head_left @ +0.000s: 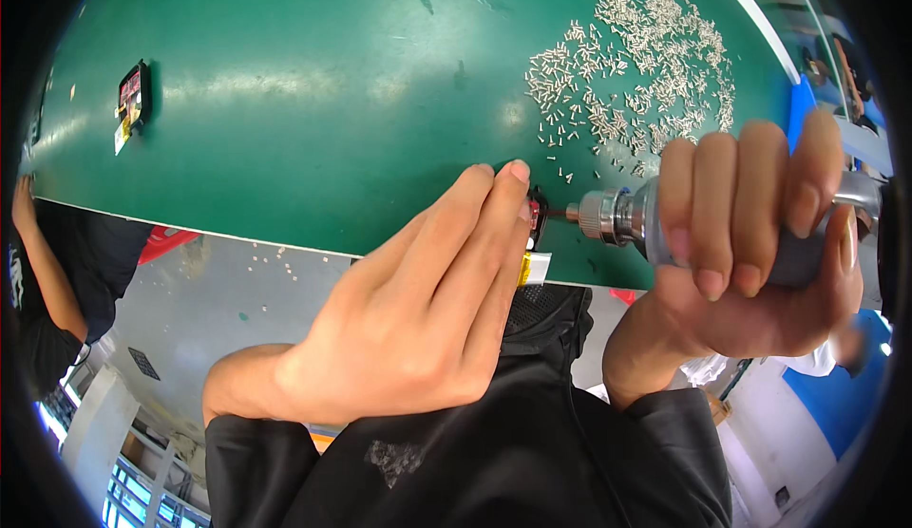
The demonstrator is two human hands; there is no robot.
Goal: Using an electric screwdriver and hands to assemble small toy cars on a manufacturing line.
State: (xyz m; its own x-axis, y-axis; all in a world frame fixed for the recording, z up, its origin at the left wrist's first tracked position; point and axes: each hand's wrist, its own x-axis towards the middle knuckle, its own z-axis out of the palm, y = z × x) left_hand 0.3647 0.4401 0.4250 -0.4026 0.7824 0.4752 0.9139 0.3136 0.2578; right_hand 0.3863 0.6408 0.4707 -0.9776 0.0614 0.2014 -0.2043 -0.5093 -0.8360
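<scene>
My right hand [750,243] is wrapped round a grey electric screwdriver [608,216] that lies level and points left. Its bit reaches the side of a small black-and-red part [538,213] at the table's near edge. Over that part lies my left hand [408,310], its fingers pressed together and gripping it from the left. Most of the part is hidden behind these fingers. A yellow-and-white label [535,268] sticks out from its near end. Whether the bit sits on a screw is too small to tell.
Many loose silver screws [655,63] are spread over the green table [313,120] at the far right. Another black-and-red part [134,98] with a label lies far left. At the left edge shows a co-worker's arm [52,272], with a red stool [163,242] nearby.
</scene>
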